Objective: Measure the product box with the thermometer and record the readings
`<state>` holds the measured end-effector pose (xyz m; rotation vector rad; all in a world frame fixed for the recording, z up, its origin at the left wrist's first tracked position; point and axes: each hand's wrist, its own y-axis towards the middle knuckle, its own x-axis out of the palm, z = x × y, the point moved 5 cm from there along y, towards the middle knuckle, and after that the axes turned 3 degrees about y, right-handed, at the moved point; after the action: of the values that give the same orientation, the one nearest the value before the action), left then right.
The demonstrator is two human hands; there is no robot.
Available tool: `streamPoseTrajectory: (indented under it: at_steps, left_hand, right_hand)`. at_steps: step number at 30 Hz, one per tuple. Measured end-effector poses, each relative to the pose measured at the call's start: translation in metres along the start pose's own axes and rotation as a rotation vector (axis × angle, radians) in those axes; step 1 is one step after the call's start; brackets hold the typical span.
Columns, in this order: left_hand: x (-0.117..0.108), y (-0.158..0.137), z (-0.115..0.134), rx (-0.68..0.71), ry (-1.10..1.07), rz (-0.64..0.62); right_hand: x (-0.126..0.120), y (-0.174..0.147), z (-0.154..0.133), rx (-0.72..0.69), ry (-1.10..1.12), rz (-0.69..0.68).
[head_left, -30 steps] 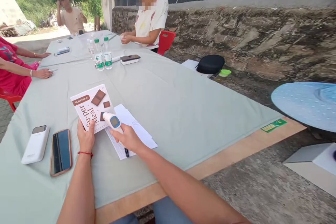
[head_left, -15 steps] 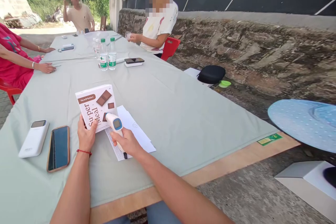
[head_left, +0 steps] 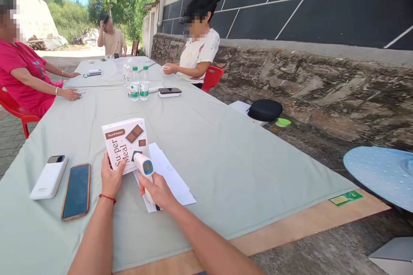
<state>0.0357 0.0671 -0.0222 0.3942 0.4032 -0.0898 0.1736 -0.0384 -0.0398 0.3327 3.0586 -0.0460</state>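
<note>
My left hand grips the lower edge of a white and brown meal box, its printed front tilted up toward me. In my right hand is a white infrared thermometer with a blue-framed display. Its head is close to the box's lower right corner; whether they touch I cannot tell. Under both lie white paper sheets on the table, and the end of a black item peeks out below my right hand. To the left rest a phone in a brown case and a white power bank.
Water bottles and a dark phone on a white block stand farther up the cloth-covered table. Three people sit around it. Beyond the right edge are a black case, a green bowl and a light-blue hat-like item.
The view has tipped up, so everything sits lower in the picture. My hands keep hold of the box and the thermometer, with little change between them.
</note>
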Motion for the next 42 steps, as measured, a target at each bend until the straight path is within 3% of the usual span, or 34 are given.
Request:
streamPoseTrajectory:
  at_steps: [42]
  left_hand:
    - [0.0012,-0.0008,-0.0011,0.031,-0.057,0.002]
  right_hand:
    - [-0.0012,-0.0009,0.0002,0.001,-0.129,0.017]
